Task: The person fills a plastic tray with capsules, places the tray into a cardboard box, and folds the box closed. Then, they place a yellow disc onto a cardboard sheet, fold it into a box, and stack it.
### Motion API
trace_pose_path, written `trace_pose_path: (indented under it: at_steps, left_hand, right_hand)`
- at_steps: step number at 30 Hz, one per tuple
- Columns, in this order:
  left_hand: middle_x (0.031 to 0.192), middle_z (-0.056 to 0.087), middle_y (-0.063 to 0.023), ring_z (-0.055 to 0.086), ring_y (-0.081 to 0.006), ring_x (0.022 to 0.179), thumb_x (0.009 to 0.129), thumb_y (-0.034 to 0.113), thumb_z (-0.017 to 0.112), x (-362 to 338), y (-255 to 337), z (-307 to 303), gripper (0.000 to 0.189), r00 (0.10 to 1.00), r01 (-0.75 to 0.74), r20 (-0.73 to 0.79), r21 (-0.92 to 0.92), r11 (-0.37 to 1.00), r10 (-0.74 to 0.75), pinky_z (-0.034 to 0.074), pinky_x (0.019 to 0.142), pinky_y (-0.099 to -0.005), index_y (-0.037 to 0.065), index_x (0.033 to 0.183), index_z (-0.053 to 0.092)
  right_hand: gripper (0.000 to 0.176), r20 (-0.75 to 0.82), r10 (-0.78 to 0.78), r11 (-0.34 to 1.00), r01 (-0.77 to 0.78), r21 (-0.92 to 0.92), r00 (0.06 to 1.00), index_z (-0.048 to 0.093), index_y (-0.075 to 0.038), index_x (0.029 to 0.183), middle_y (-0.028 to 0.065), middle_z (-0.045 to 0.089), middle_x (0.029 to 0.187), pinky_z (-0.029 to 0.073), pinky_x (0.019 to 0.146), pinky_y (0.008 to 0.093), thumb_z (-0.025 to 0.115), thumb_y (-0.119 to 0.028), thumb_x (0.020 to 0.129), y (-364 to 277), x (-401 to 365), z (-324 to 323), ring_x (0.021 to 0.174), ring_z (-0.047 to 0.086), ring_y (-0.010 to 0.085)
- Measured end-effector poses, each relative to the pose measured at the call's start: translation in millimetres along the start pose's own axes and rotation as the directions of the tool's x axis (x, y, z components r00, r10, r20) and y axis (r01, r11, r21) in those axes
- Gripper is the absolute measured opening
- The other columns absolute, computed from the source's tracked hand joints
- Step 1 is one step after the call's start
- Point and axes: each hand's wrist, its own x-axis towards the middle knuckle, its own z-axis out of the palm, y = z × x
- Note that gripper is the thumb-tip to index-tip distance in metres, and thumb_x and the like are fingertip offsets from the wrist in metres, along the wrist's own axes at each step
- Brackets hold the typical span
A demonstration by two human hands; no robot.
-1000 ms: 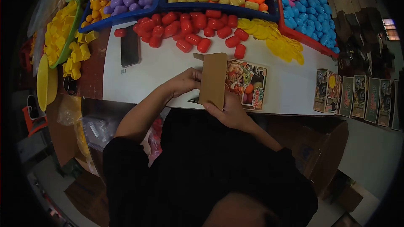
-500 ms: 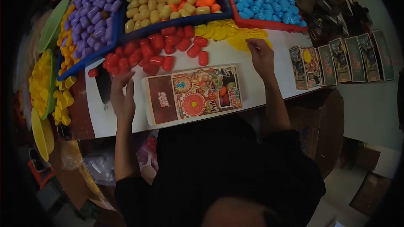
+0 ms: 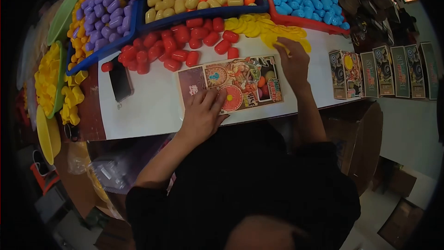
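My left hand point(image 3: 201, 115) lies on the lower left part of a printed cardboard box point(image 3: 252, 76). Its fingers are stretched over the box face, and the thumb is by the near edge. The box lies flat on the white tabletop, its dark red end to the left. At the near edge of a spread of flat yellow discs point(image 3: 252, 25), my right hand point(image 3: 294, 62) has bent fingers, with thumb and index fingertips close together. Whether a disc is between them is too small to tell. Shiny red capsules point(image 3: 171, 44) lie in a loose heap beyond the box.
Blue trays point(image 3: 203, 14) hold purple, tan and orange capsules; a red tray point(image 3: 310, 25) holds blue and pink ones. A dark phone point(image 3: 121, 81) lies at left. Several upright printed boxes point(image 3: 384, 71) line the right. Yellow pieces fill a green basin point(image 3: 60, 85).
My left hand has come from beside the phone onto the box. The box has slid slightly right and away from me. My right hand stays by the yellow discs. The view has shifted a little.
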Motion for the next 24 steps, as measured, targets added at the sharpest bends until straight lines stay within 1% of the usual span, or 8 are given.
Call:
trace_pose_path:
  at_steps: [3, 6, 12, 15, 18, 19, 21, 24]
  left_hand:
    - [0.113, 0.049, -0.0119, 0.048, -0.0270, 0.103, 0.070, 0.025, 0.070, 2.6, 7.2, -0.9, 0.059, 0.994, -0.041, 0.112, 0.197, 0.979, 0.019, 0.041, 0.086, -0.0402, -0.001, 0.120, 0.052]
    - [0.116, 0.049, -0.0122, 0.048, -0.0277, 0.104, 0.071, 0.031, 0.069, 7.4, 7.6, -2.5, 0.058, 0.980, -0.163, 0.175, 0.411, 0.897, 0.098, 0.040, 0.087, -0.0390, -0.001, 0.117, 0.054]
    - [0.120, 0.050, -0.0105, 0.050, -0.0276, 0.108, 0.070, 0.028, 0.071, 11.8, -0.8, -19.5, 0.056, 0.985, -0.056, 0.165, 0.095, 0.994, 0.039, 0.042, 0.087, -0.0378, 0.001, 0.116, 0.056]
    - [0.120, 0.051, -0.0098, 0.051, -0.0284, 0.106, 0.070, 0.026, 0.072, 11.3, -6.1, -18.5, 0.052, 0.990, 0.002, 0.142, -0.024, 1.000, 0.001, 0.044, 0.087, -0.0370, 0.003, 0.115, 0.058]
    - [0.117, 0.052, -0.0087, 0.052, -0.0262, 0.105, 0.072, 0.024, 0.071, 9.8, -7.8, -18.0, 0.048, 0.993, 0.006, 0.114, -0.050, 0.999, -0.001, 0.044, 0.086, -0.0366, 0.003, 0.113, 0.058]
    - [0.117, 0.052, -0.0087, 0.052, -0.0266, 0.106, 0.072, 0.024, 0.071, 9.9, -8.7, -17.3, 0.050, 0.992, 0.022, 0.122, -0.071, 0.997, -0.013, 0.044, 0.087, -0.0372, 0.004, 0.115, 0.057]
    - [0.118, 0.052, -0.0087, 0.052, -0.0270, 0.106, 0.072, 0.025, 0.071, 10.3, -8.2, -16.6, 0.052, 0.991, 0.036, 0.129, -0.092, 0.995, -0.024, 0.043, 0.088, -0.0378, 0.005, 0.117, 0.056]
    - [0.117, 0.052, -0.0102, 0.051, -0.0290, 0.107, 0.070, 0.025, 0.073, 12.6, -6.0, -18.4, 0.066, 0.992, 0.060, 0.113, -0.098, 0.993, -0.049, 0.042, 0.090, -0.0389, 0.007, 0.128, 0.046]
  right_hand:
    - [0.020, 0.178, -0.274, 0.961, 0.277, 0.009, 0.945, 0.063, -0.002, 0.091, 0.0105, 0.062, 0.102, 0.049, 0.076, 0.0349, 0.067, -0.008, 0.073, -49.1, -36.1, 6.7, 0.091, 0.059, 0.0261]
    - [0.020, 0.243, -0.311, 0.950, 0.310, 0.042, 0.919, 0.063, -0.002, 0.093, 0.0114, 0.060, 0.107, 0.049, 0.078, 0.0341, 0.064, -0.005, 0.073, -82.4, -50.3, 7.5, 0.096, 0.058, 0.0259]
    - [0.027, 0.545, -0.209, 0.958, 0.057, 0.282, 0.812, 0.064, -0.006, 0.104, 0.0098, 0.059, 0.101, 0.050, 0.072, 0.0322, 0.058, 0.001, 0.079, -55.9, -33.1, -3.2, 0.081, 0.059, 0.0239]
    - [0.026, 0.734, -0.164, 0.957, -0.075, 0.281, 0.659, 0.065, -0.009, 0.102, 0.0101, 0.057, 0.094, 0.049, 0.070, 0.0326, 0.058, 0.001, 0.079, -54.1, -15.1, -11.0, 0.076, 0.059, 0.0242]
    - [0.019, 0.792, -0.137, 0.982, -0.024, 0.188, 0.595, 0.065, -0.005, 0.094, 0.0068, 0.054, 0.090, 0.049, 0.070, 0.0334, 0.064, -0.007, 0.076, -48.5, -3.6, -13.9, 0.084, 0.057, 0.0246]
    - [0.019, 0.794, -0.138, 0.982, -0.024, 0.189, 0.592, 0.065, -0.005, 0.094, 0.0068, 0.054, 0.090, 0.049, 0.070, 0.0334, 0.064, -0.007, 0.076, -47.8, -3.5, -11.1, 0.084, 0.057, 0.0246]
    - [0.022, 0.612, -0.292, 0.955, 0.258, 0.146, 0.735, 0.064, -0.007, 0.092, 0.0054, 0.057, 0.095, 0.048, 0.075, 0.0327, 0.071, -0.012, 0.071, -46.0, -5.7, -3.8, 0.092, 0.055, 0.0234]
    - [0.030, 0.507, -0.330, 0.941, 0.231, 0.249, 0.796, 0.062, -0.007, 0.090, 0.0048, 0.058, 0.102, 0.047, 0.080, 0.0330, 0.076, -0.017, 0.066, -45.2, -16.2, -5.4, 0.098, 0.053, 0.0240]
